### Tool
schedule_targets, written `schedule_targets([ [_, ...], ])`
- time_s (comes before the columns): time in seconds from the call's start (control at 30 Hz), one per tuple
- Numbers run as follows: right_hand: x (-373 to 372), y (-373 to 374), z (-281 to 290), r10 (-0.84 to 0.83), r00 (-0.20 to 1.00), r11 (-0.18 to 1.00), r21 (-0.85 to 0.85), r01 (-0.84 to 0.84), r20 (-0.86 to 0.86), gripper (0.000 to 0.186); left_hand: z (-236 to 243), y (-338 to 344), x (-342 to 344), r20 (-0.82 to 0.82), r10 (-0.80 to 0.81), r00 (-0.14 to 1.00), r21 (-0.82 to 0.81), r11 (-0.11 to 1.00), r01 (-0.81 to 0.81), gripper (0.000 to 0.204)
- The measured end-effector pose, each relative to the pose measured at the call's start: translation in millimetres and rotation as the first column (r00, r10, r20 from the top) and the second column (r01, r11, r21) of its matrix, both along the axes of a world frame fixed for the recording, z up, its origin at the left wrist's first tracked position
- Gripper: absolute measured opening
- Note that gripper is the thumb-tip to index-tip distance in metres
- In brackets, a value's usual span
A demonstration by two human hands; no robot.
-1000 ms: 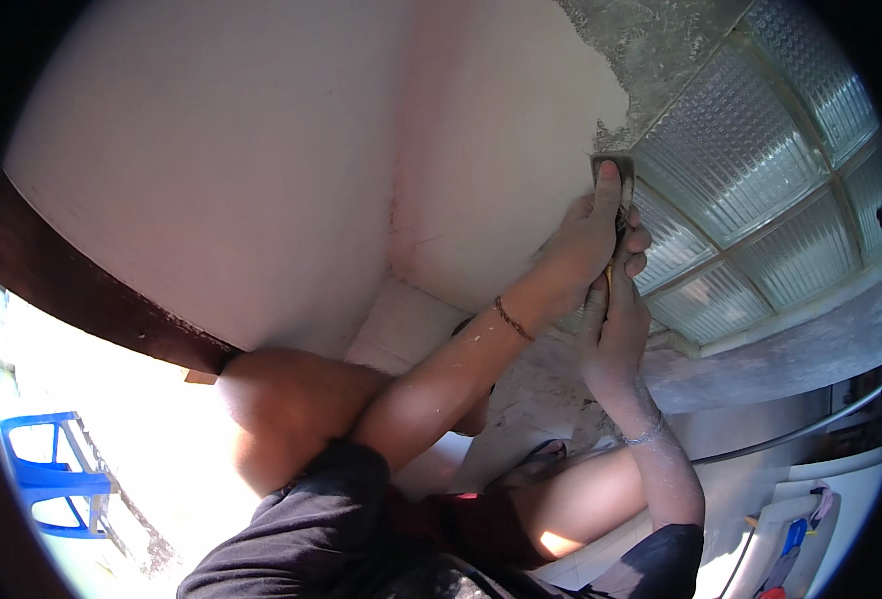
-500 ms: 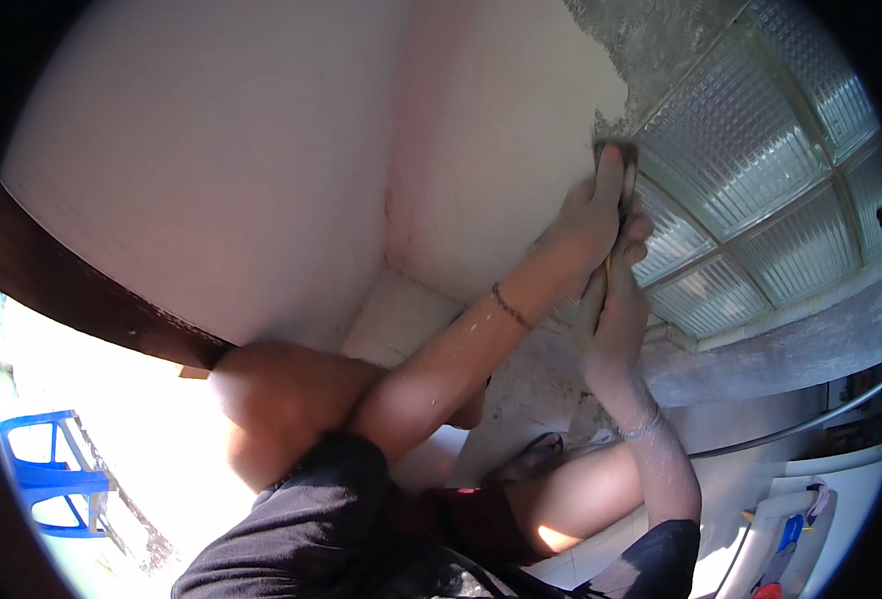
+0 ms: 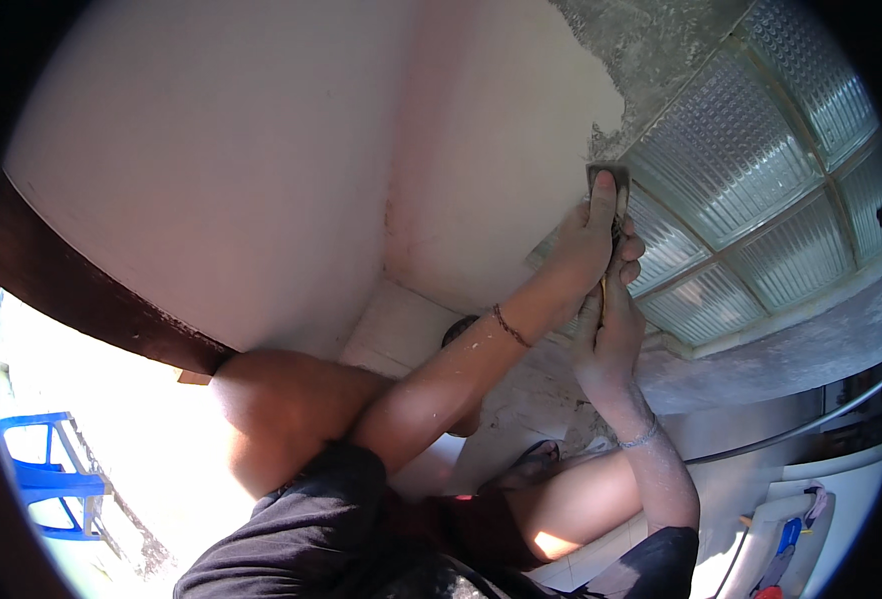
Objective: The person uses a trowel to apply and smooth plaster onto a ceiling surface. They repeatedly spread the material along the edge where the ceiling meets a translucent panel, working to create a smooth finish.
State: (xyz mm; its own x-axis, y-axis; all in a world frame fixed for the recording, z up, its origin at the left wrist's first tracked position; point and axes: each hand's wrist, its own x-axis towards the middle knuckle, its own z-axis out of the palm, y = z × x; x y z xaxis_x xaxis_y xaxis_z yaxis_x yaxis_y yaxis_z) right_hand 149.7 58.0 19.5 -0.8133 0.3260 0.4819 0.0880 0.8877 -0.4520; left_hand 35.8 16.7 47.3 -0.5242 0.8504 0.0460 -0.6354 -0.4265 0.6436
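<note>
My left hand (image 3: 592, 235) is closed around a flat-bladed scraper (image 3: 596, 172), its thumb pressed along the dark grey, square-ended blade. Below it my right hand (image 3: 610, 324) is closed at the lower end of the tool, where a thin yellowish strip shows between the fingers. The blade's tip lies at the edge of a ribbed glass-block window (image 3: 725, 145), beside the cream wall (image 3: 501, 140). Rough grey plaster (image 3: 650, 50) with a ragged border shows just above the tip. A grey corner of something flat shows behind my left wrist; I cannot make out what it is.
A grey ledge (image 3: 760, 369) runs under the glass blocks. My bent knees are close below my arms. A blue plastic stool (image 3: 56, 484) stands in bright light at the far left. A grey hose (image 3: 790, 439) and a pale container with coloured items (image 3: 785, 544) are at the right.
Both hands and the scraper have come slightly down and to the left along the window's edge. The grip of each hand looks the same.
</note>
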Motion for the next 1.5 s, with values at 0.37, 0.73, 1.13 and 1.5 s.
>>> schedule_targets([
  [0.37, -4, -2, -3, 0.021, 0.996, 0.998, 0.064, -0.015, -0.091, 0.046, -2, 1, -2, -0.009, 0.021, 1.0, 0.039, 0.999, -0.021, 0.061],
  [0.73, -15, -10, -5, 0.013, 0.992, 1.0, -0.008, -0.014, -0.129, 0.041, 7, -1, -7, -0.001, 0.047, 0.999, 0.013, 0.999, -0.047, 0.06],
  [1.13, -18, -2, 0, 0.032, 0.98, 0.999, -0.019, -0.037, -0.196, 0.039, 9, 0, -6, -0.025, 0.11, 0.994, 0.015, 0.994, -0.109, 0.054],
  [1.5, -8, 7, 4, 0.052, 0.981, 0.997, 0.064, -0.041, -0.186, 0.063, -12, 1, 13, -0.175, 0.124, 0.977, 0.104, 0.989, -0.107, 0.058],
])
